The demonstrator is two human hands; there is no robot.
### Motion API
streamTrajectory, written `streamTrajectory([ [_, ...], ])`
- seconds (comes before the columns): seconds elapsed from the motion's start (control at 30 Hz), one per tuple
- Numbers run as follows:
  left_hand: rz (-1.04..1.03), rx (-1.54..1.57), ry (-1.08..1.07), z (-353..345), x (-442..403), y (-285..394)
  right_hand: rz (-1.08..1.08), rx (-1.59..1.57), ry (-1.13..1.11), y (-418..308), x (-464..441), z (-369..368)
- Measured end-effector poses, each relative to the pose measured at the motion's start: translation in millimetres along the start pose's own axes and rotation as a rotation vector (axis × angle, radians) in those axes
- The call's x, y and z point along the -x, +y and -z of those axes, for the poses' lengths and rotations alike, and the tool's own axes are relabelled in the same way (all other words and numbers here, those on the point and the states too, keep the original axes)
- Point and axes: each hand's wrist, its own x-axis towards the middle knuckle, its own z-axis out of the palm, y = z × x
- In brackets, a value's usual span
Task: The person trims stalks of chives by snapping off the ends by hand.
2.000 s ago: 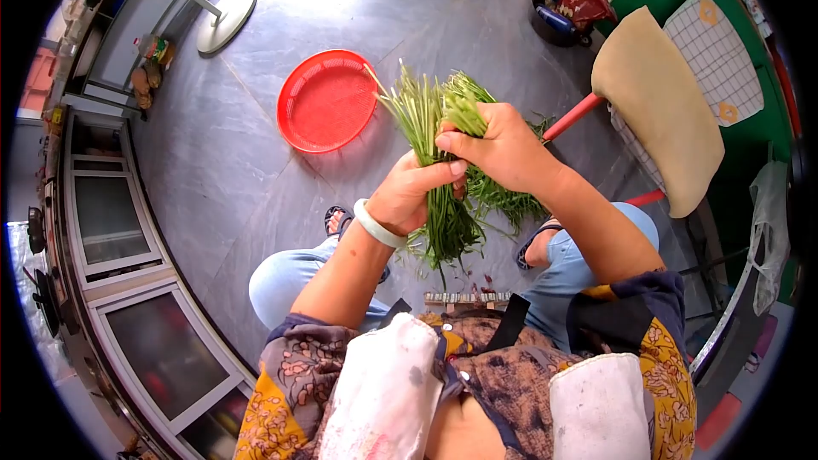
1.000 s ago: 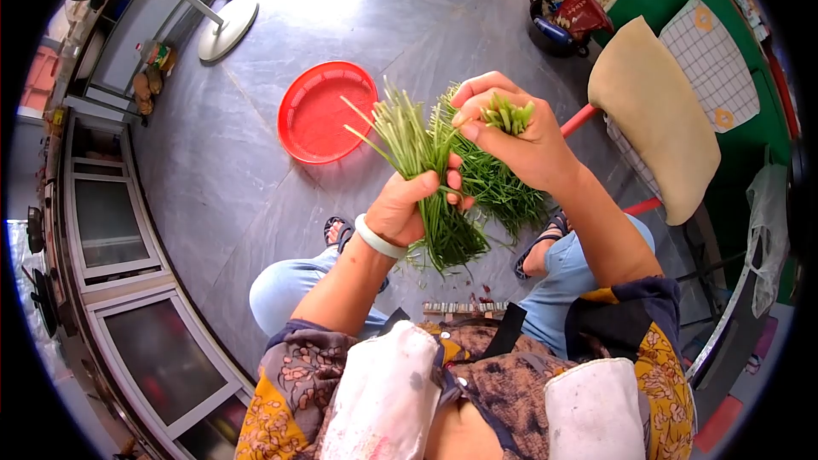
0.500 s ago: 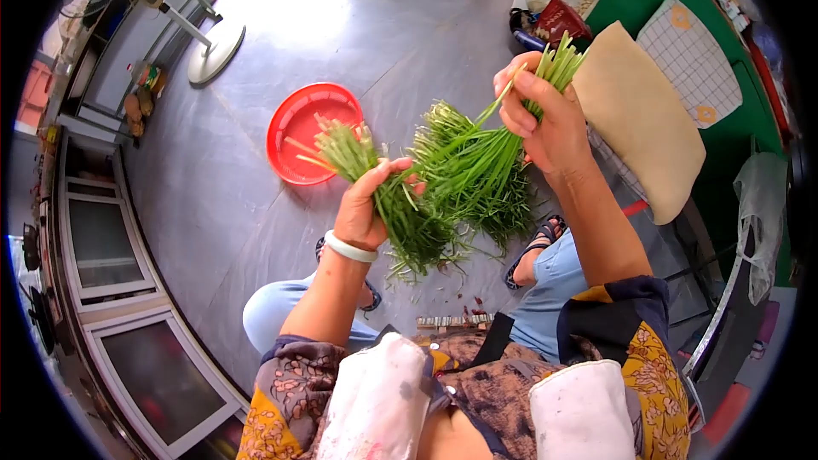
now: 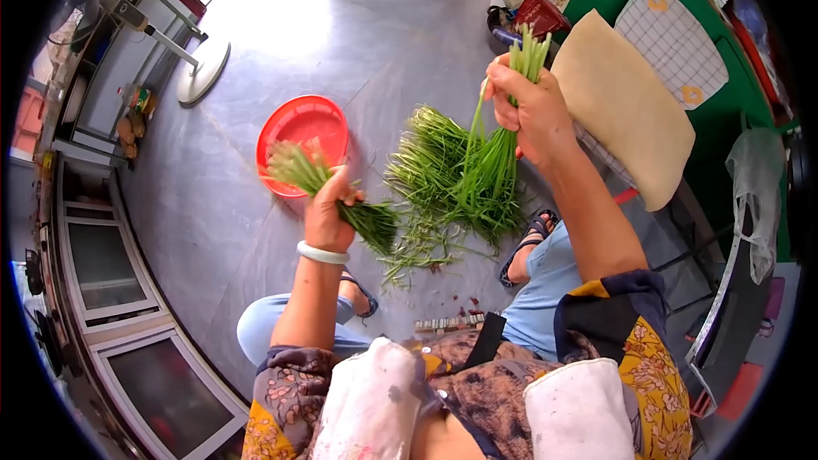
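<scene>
On the gray floor (image 4: 409, 43), well in from its edges, a loose pile of green stalks (image 4: 426, 153), then a red basket (image 4: 311, 123) nearer the edge along the cabinet (image 4: 166, 375). Clasped in the curled left hand (image 4: 327, 220), one bunch (image 4: 371, 223) with stem ends by the basket; wrapped tight in the right hand (image 4: 537, 109), another bunch (image 4: 530, 53) trailing toward the pile. Probably super light, with crisp-ish stems but floppy, easily bruised leaves, so best grabbed lightly mid-stem.

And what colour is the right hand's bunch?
The bunch is green, paler at top; head view.
</scene>
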Motion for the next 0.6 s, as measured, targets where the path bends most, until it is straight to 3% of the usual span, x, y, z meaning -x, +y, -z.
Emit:
streamTrajectory([
  [0.13, 0.085, -0.122, -0.141, -43.6, 19.1, -4.9, -0.086, 0.094, -0.044, 19.7, 5.2, -22.3],
  [0.17, 0.094, -0.147, -0.092, -55.2, 24.6, -5.2, -0.093, 0.118, -0.052, 24.8, 6.3, -28.3],
  [0.27, 0.152, -0.076, -0.220, -61.3, 26.1, -7.0, -0.119, 0.169, -0.088, 35.5, 8.6, -41.6],
  [0.6, 0.117, -0.139, -0.167, -61.2, 25.8, -5.8, -0.133, 0.395, -0.203, 52.5, 14.1, -60.8],
])
